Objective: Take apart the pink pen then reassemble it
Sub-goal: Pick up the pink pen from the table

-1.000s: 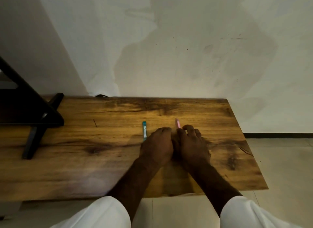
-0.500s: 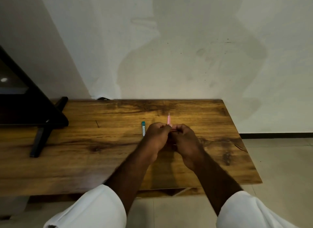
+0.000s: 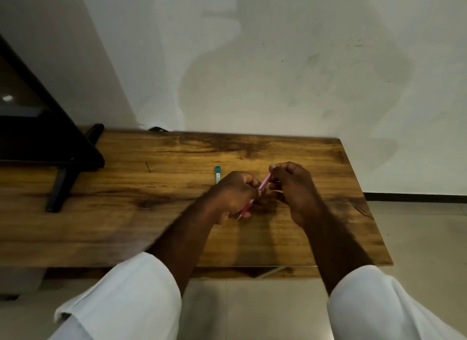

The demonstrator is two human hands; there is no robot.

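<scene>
Grip is shared between both my hands. My left hand is curled round the lower part of the pink pen, and its pointed tip pokes out below my thumb, toward me. My right hand pinches the upper end between thumb and curled fingers. The pen slants from low on my left to high on my right, and only a short pink stretch shows between the two hands. I hold it above the wooden table, over the middle of the top; I cannot tell whether any part has come loose yet.

Just beyond my left knuckles a teal pen lies flat on the wood, pointing away from me and partly hidden by that hand. At the far left a black stand rests on the table, one leg reaching toward the near edge. My white sleeves fill the bottom of the view, above a pale tiled floor.
</scene>
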